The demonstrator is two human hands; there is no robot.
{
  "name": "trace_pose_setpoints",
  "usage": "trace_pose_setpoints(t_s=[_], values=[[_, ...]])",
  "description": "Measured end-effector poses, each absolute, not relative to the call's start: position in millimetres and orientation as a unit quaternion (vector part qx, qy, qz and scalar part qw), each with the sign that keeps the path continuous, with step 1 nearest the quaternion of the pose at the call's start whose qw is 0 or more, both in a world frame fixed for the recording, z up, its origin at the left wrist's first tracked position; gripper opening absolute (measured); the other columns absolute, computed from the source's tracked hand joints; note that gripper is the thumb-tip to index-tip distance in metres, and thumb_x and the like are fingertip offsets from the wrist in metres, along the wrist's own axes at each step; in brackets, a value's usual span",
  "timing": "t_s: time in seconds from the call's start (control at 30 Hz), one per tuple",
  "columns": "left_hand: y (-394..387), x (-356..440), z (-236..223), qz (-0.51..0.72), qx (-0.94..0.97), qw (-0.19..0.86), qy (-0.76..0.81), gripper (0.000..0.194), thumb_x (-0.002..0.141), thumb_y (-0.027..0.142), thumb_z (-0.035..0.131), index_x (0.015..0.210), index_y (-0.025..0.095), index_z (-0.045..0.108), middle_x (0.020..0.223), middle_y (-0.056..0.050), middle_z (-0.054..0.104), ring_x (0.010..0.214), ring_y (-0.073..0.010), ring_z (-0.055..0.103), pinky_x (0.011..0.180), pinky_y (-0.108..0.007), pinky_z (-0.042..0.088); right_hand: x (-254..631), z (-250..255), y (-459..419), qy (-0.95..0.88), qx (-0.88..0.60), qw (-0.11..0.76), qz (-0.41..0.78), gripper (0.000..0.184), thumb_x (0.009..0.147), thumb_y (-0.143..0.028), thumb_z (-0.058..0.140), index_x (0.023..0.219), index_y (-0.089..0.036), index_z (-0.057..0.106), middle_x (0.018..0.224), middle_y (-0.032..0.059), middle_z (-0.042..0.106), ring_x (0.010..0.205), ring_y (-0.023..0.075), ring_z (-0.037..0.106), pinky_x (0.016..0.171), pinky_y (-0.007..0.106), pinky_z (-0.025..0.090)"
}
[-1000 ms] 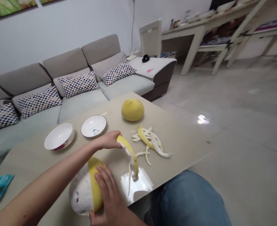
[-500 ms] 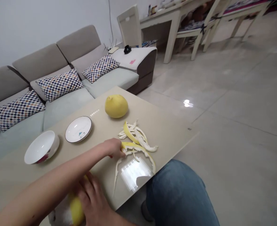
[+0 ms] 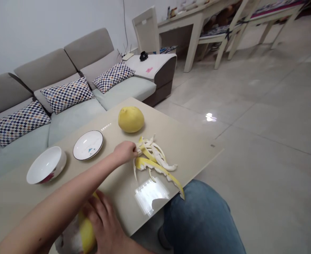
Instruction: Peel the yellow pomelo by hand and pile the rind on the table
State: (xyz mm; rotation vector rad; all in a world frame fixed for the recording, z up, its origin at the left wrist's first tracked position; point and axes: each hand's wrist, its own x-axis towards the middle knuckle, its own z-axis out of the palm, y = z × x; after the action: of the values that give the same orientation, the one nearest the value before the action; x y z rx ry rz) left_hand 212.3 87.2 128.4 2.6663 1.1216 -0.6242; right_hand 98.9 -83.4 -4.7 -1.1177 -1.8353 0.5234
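My left hand [image 3: 125, 152] reaches across the table, fingers closed at the left edge of a heap of pomelo peel strips [image 3: 159, 157]. A thin white strip of peel [image 3: 135, 170] hangs just below these fingers. One long yellow strip lies in front of the heap, its end past the table edge. Lower down, my right hand [image 3: 103, 218] is wrapped over a partly peeled pomelo [image 3: 86, 233], yellow on one side and white on the other. My left forearm hides part of that fruit. A whole yellow pomelo [image 3: 131, 120] sits behind the peel.
On the left of the table [image 3: 181, 137] stand a white bowl [image 3: 45, 164] and a small dark-rimmed plate [image 3: 88, 144]. A sofa [image 3: 129, 92] with checked cushions runs behind. My knee [image 3: 200, 211] is against the near edge. Chairs and another table stand at the back right.
My left hand has moved up and away toward the peel heap, drawing the thin strip along. The long yellow strip has straightened and shifted toward my knee. My right hand stays on the pomelo.
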Motion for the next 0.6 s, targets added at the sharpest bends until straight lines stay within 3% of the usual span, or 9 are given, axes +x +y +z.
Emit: trace_pose_setpoints(t_s=[0.17,0.33,0.43,0.6], values=[[75,218,106,-0.17,0.935,0.109,0.291,0.047,0.076,0.042,0.068,0.118,0.023,0.057,0.121,-0.01,0.061,0.101,-0.0248,0.064,0.078,-0.029,0.051,102,-11,-82,-0.749,-0.444,0.442,0.215,0.11,0.072,-0.053,0.071,0.155,-0.022,0.006,0.16,0.0137,0.023,0.148,0.0382,0.009,0.119,0.053,0.02],[66,218,97,-0.171,0.947,0.113,0.248,0.028,0.076,0.036,0.066,0.101,0.024,0.06,0.108,-0.008,0.065,0.097,-0.0269,0.065,0.073,-0.03,0.05,105,-13,-81,-0.758,-0.427,0.442,0.217,0.111,0.072,-0.059,0.067,0.156,-0.023,0.004,0.161,0.0128,0.021,0.148,0.0399,0.012,0.119,0.055,0.023],[85,221,118,-0.133,0.948,0.1,0.27,0.029,0.08,0.036,0.062,0.105,0.023,0.058,0.111,-0.009,0.064,0.1,-0.0267,0.063,0.074,-0.03,0.048,103,-10,-82,-0.746,-0.446,0.45,0.205,0.107,0.073,-0.06,0.064,0.155,-0.025,0.005,0.161,0.0109,0.022,0.148,0.0406,0.011,0.118,0.056,0.022],[111,214,148,-0.105,0.935,0.106,0.321,0.059,0.08,0.042,0.065,0.131,0.019,0.048,0.112,-0.011,0.064,0.1,-0.0273,0.062,0.074,-0.03,0.046,103,-5,-83,-0.74,-0.434,0.473,0.202,0.115,0.06,-0.06,0.071,0.151,-0.021,0.013,0.158,0.0149,0.026,0.147,0.0434,0.011,0.116,0.058,0.023]])
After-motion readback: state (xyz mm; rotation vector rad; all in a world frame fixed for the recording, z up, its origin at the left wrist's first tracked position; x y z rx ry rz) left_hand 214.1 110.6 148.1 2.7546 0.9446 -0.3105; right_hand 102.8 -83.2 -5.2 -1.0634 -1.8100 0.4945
